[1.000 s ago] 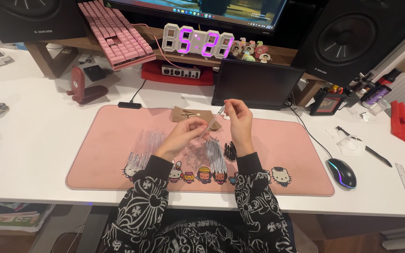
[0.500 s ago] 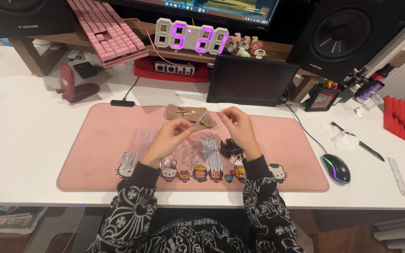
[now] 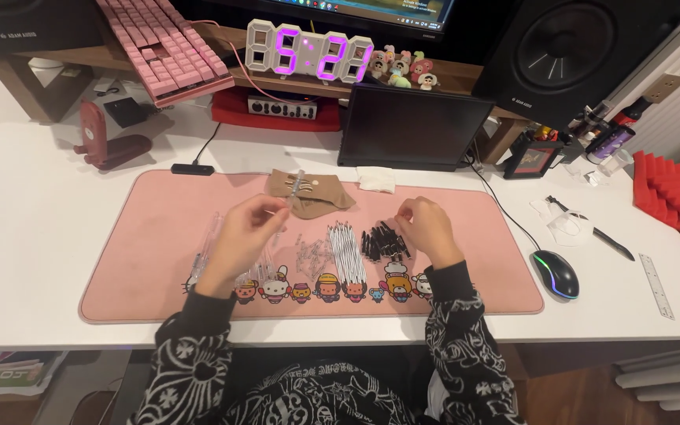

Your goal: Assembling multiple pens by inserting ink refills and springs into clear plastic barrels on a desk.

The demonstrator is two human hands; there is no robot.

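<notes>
Fingers of the left hand (image 3: 247, 230) pinch a clear pen barrel (image 3: 296, 186), held up and tilted over the tan pouch (image 3: 312, 195). Fingers of the right hand (image 3: 426, 228) are curled down onto the pile of black pen parts (image 3: 383, 240); can't tell if they already grip one, the view is too small there.

For a clean step, my read: keep the barrel steady near its middle, pick a single black part rather than a clump, and line the two up on axis before pressing together.

Parts are sorted in groups on the pink desk mat (image 3: 159, 260): clear barrels (image 3: 212, 245) at left, small clear bits (image 3: 312, 256) in the middle, a row of white refills (image 3: 345, 253) just beside the black pile.

Printed cartoon figures (image 3: 324, 285) run along the mat's near edge, in mixed colours. Behind the mat stands a dark tablet (image 3: 415, 127), with a white digital clock (image 3: 308, 53) showing purple digits above it. A small black framed card (image 3: 533, 155) with red artwork sits on the bench at right, a black mouse (image 3: 556, 274) nearer, a clear ruler (image 3: 658, 285) at the far right edge.
</notes>
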